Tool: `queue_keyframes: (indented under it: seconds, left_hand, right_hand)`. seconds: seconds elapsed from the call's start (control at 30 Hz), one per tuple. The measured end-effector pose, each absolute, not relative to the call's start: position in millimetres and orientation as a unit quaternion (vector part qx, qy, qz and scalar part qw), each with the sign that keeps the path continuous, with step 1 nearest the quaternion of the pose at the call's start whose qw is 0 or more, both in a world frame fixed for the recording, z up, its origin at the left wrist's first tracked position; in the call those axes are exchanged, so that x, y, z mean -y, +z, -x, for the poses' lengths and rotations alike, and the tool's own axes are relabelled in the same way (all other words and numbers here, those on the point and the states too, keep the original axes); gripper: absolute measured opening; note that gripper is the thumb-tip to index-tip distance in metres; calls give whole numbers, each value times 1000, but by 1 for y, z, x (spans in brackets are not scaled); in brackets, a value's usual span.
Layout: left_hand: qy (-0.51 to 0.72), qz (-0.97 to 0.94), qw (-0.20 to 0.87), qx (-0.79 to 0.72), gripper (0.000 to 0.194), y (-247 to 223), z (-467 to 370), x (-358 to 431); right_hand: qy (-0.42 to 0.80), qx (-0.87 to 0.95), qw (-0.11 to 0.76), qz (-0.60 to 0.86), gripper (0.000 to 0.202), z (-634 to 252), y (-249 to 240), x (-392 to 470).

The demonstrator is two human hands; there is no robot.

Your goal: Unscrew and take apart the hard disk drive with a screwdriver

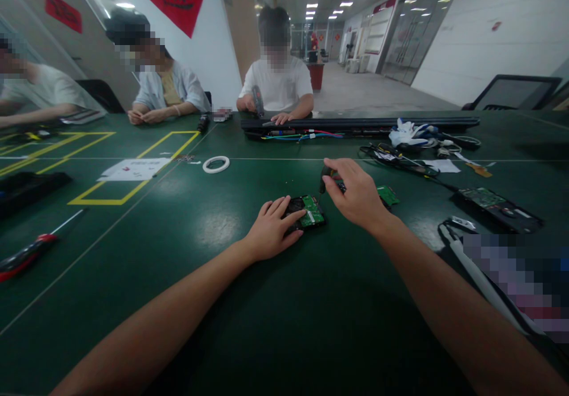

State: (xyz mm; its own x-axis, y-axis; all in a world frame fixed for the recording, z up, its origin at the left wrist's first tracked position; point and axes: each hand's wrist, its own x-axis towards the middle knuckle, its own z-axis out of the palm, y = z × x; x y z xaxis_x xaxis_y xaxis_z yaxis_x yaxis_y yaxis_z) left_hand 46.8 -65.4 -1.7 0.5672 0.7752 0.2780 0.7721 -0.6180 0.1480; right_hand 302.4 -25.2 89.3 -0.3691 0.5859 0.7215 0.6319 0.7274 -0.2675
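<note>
A black hard drive with a green circuit board (pixel 315 211) lies on the green table (pixel 249 337). My left hand (pixel 276 230) rests on its left part, fingers spread over it. Upright in the fingers of my right hand (pixel 353 194) is a small dark screwdriver (pixel 323 181), its lower end near the board's right edge. Whether the tip touches the board is too small to tell. Just beyond my right hand lies another green board (pixel 387 195), partly hidden by the hand.
Another drive (pixel 500 209), cables and white gloves (pixel 411 133) lie at the right. A tape roll (pixel 216 164), paper (pixel 133 169) and a red-black screwdriver (pixel 33 254) are on the left. Across the table, a person (pixel 278 82) sits behind a long black bar (pixel 360 124).
</note>
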Motion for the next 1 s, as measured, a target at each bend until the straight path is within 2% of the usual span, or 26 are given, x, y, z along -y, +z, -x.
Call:
queue_keyframes:
  seconds: [1.0]
  left_hand:
    - [148,-887,-5,-437,54,-1,-47,66]
  right_hand:
    - [-44,798,456,392,20,-304,85,23]
